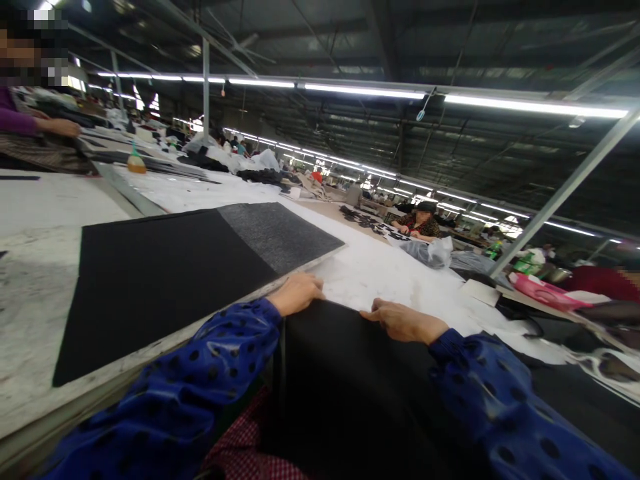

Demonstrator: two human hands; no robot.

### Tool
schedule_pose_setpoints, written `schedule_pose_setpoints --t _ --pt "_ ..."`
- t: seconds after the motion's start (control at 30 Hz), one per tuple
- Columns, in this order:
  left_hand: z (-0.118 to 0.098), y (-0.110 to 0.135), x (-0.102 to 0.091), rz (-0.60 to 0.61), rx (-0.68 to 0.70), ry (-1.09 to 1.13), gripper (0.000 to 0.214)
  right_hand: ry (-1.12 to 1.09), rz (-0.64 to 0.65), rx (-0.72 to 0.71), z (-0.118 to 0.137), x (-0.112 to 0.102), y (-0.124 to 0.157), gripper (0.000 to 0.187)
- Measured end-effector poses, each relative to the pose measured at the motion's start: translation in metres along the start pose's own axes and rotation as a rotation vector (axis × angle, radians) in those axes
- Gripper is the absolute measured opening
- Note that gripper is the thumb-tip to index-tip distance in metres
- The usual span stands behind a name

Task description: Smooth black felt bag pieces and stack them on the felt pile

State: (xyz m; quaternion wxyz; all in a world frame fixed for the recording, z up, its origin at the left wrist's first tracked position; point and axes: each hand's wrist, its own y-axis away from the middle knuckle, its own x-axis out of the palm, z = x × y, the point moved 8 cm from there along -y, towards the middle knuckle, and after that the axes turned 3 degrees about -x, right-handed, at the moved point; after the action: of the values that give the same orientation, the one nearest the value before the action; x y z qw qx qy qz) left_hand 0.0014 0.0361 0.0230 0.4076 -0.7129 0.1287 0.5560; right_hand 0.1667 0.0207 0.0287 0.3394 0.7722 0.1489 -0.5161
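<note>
My left hand (299,293) pinches the upper left edge of a black sheet of material (345,360), which hangs down in front of me. A short way along the same edge, my right hand (400,319) has thumb and fingers closed on it. Whether the sheet is fabric or leather I cannot tell. Beside my left forearm a flat black panel (165,267) lies on the table, with a dark grey speckled piece (280,233) at its far right end. Both my arms wear blue sleeves with dark dots.
A white-topped table (390,273) stretches ahead. On it stands a small bottle of amber liquid (135,160). A pink item (547,291) and a clear plastic bag (440,252) lie to the right. Co-workers sit at the left, ahead and right. A slanted metal post (560,200) rises at right.
</note>
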Motion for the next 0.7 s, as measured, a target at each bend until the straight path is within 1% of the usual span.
schedule_pose_setpoints --t 0.1,0.23,0.33,0.4,0.47,0.53,0.57,0.6,0.63,0.67,0.7 --pt "-0.002 0.001 -0.001 -0.007 -0.01 -0.004 0.032 0.006 -0.027 -0.03 0.005 -0.004 -0.004 0.068" --pt "-0.005 0.001 -0.003 -0.009 -0.011 -0.017 0.032 0.068 0.011 0.034 0.007 -0.007 -0.011 0.068" --pt "-0.006 0.002 -0.005 -0.009 -0.016 -0.022 0.032 0.1 0.027 0.055 0.019 -0.012 -0.019 0.068" --pt "-0.006 0.002 -0.005 -0.01 -0.018 -0.024 0.032 0.106 -0.007 0.041 0.033 -0.019 -0.026 0.07" --pt "-0.005 0.002 -0.003 -0.011 -0.016 -0.024 0.033 0.1 -0.071 0.018 0.046 -0.028 -0.033 0.07" --pt "-0.003 0.002 -0.001 -0.015 -0.015 -0.011 0.034 0.061 -0.127 -0.05 0.052 -0.034 -0.038 0.069" --pt "-0.002 0.002 -0.001 -0.018 -0.014 -0.001 0.034 0.022 -0.141 -0.107 0.05 -0.035 -0.038 0.067" --pt "-0.001 0.002 -0.001 -0.023 -0.015 0.01 0.034 -0.028 -0.147 -0.159 0.043 -0.034 -0.036 0.063" --pt "0.0 0.002 -0.001 -0.029 -0.017 0.02 0.034 -0.08 -0.153 -0.182 0.029 -0.031 -0.031 0.059" --pt "0.0 0.002 -0.001 -0.035 -0.018 0.027 0.034 -0.129 -0.157 -0.169 0.008 -0.025 -0.024 0.053" --pt "0.001 0.002 -0.001 -0.04 -0.022 0.031 0.033 -0.169 -0.159 -0.09 -0.021 -0.016 -0.014 0.047"
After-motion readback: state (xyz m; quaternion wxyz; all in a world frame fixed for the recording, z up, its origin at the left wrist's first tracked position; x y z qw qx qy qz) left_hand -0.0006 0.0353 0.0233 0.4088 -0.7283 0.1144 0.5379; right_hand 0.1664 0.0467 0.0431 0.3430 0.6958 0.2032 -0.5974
